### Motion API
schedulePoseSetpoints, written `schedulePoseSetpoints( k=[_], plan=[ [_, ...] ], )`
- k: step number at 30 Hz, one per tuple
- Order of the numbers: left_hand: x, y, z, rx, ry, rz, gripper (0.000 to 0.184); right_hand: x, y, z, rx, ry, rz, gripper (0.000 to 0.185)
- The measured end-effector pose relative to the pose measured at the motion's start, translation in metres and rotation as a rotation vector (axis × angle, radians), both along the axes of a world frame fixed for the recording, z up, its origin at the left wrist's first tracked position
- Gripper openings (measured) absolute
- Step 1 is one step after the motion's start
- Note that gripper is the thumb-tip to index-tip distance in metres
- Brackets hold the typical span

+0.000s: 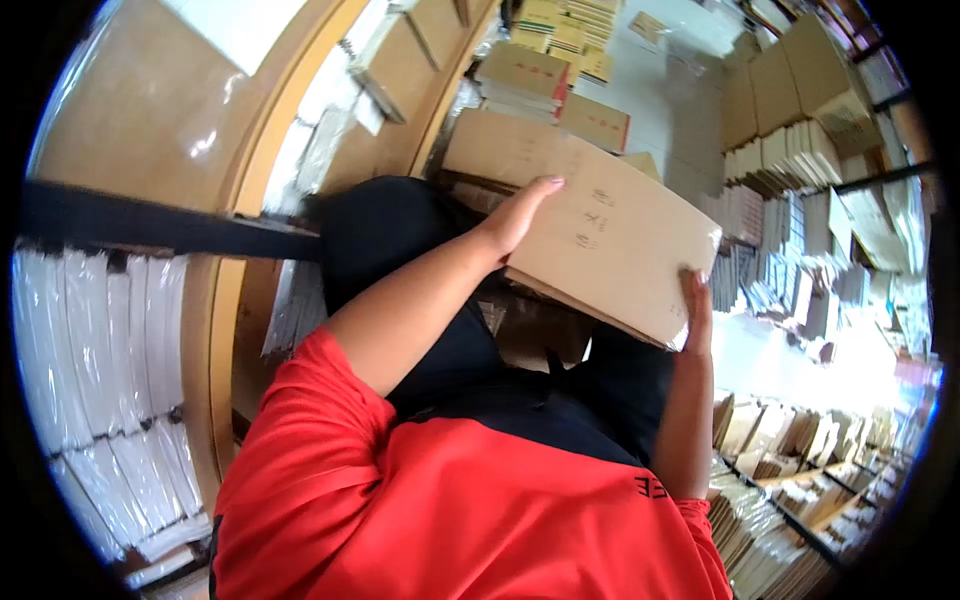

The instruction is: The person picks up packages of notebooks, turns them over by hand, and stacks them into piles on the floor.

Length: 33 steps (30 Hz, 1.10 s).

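A wide, flat brown cardboard piece with dark characters on its face is held tilted above my lap. My left hand grips its near left edge, thumb on top and fingers hidden underneath. At the right end my right hand is closed around the edge, its other fingers mostly out of sight. A second brown layer shows along the near edge below; I cannot tell whether it is the same piece. Beneath it, between my dark-trousered legs, lies a brown surface, partly covered.
Stacks of brown-covered books and yellow bundles stand on the floor ahead. A wooden-edged shelf with plastic-wrapped white packs rises at left. Large cartons and packed shelves line the right side.
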<state>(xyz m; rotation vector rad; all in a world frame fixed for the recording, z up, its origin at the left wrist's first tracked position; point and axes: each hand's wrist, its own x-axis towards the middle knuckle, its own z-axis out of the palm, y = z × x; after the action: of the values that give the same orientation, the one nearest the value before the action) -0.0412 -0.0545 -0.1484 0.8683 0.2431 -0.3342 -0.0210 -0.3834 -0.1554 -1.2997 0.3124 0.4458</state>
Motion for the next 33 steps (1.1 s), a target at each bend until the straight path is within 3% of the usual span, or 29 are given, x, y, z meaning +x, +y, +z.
schedulePoseSetpoints(
  k=[2, 6, 9, 12, 15, 18, 23, 26, 30, 33],
  plan=[
    [-0.004, -0.003, 0.017, 0.051, 0.019, 0.004, 0.062, 0.002, -0.001, -0.002, 0.077, -0.021, 0.039, 0.077],
    [0.004, -0.002, 0.000, 0.191, -0.097, 0.012, 0.058, 0.005, -0.008, -0.016, 0.159, -0.047, 0.022, 0.076],
    [-0.005, -0.004, 0.001, 0.406, -0.093, 0.068, 0.059, 0.003, -0.009, -0.013, 0.096, -0.055, 0.010, 0.076],
    [-0.027, -0.009, 0.005, 0.438, -0.039, 0.197, 0.059, 0.004, -0.011, -0.018, 0.103, -0.087, 0.028, 0.076],
    [-0.051, -0.014, 0.002, 0.343, 0.033, 0.276, 0.059, 0.001, -0.007, -0.013, 0.037, -0.081, 0.001, 0.074],
    [-0.072, -0.025, 0.013, 0.451, 0.242, 0.317, 0.059, 0.004, -0.006, -0.010, 0.063, -0.057, -0.004, 0.071],
    [-0.066, -0.012, -0.039, 0.405, 0.131, 0.176, 0.065, 0.007, 0.001, -0.008, 0.005, -0.088, -0.051, 0.074],
    [-0.064, -0.011, 0.005, 0.368, 0.172, 0.154, 0.068, 0.007, -0.002, -0.012, 0.043, -0.072, -0.029, 0.076],
    [-0.047, -0.010, 0.004, 0.192, 0.071, 0.149, 0.072, 0.000, -0.002, -0.014, 0.057, -0.091, -0.061, 0.074],
    [-0.043, -0.011, 0.012, 0.214, 0.127, 0.131, 0.074, 0.001, -0.008, -0.023, 0.055, -0.070, -0.055, 0.075]
  ],
)
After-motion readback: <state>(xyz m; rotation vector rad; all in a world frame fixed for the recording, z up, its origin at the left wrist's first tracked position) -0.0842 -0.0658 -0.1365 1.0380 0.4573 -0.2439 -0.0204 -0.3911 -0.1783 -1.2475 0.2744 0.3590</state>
